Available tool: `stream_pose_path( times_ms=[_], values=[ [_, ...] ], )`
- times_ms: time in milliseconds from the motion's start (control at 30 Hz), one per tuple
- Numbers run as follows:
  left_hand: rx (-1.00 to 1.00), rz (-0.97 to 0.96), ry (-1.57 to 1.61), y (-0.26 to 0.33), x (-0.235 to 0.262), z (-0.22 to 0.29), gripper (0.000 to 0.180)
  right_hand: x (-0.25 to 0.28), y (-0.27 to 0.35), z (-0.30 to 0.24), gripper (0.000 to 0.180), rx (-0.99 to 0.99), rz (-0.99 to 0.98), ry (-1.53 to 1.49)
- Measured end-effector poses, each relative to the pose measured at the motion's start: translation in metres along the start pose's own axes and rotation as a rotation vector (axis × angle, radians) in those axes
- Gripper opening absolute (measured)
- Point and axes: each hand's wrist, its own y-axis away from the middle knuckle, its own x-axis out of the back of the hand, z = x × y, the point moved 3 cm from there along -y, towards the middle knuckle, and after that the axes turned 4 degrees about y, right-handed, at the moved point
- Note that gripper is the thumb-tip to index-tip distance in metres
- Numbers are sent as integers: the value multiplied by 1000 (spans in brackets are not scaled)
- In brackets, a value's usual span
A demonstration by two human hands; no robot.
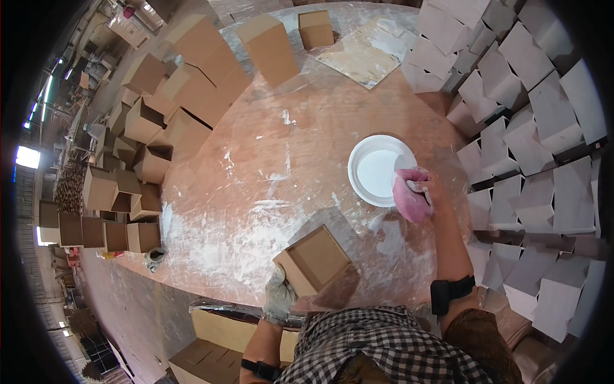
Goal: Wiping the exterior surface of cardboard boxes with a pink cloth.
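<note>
a: what's the left hand (279,296) got?
b: gloved grip closed on a small brown box (313,259), at the near edge of the counter (256,166).
a: and the right hand (419,192)?
b: squeezing a pink cloth (409,200) at the rim of the white bowl (378,170), further back.

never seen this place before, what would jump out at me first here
The white bowl of pale liquid at the table's middle right, where the right hand presses a pink cloth to its rim. Nearer the person, the gloved left hand holds a brown box. Brown boxes crowd the left, whitened ones the right.
</note>
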Motion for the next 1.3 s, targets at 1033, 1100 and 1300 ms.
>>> stream_pose_path(
  times_ms=[1033,1100,1300],
  values=[
    [-30,-21,100,4,-1,2,29,-194,94,30,18,271,-102,1140],
    [-18,-66,42,6,-8,4,29,-199,79,35,19,278,-17,1179],
    [-20,-28,22,9,-9,5,31,-221,69,23,22,247,-26,1268]
  ],
)
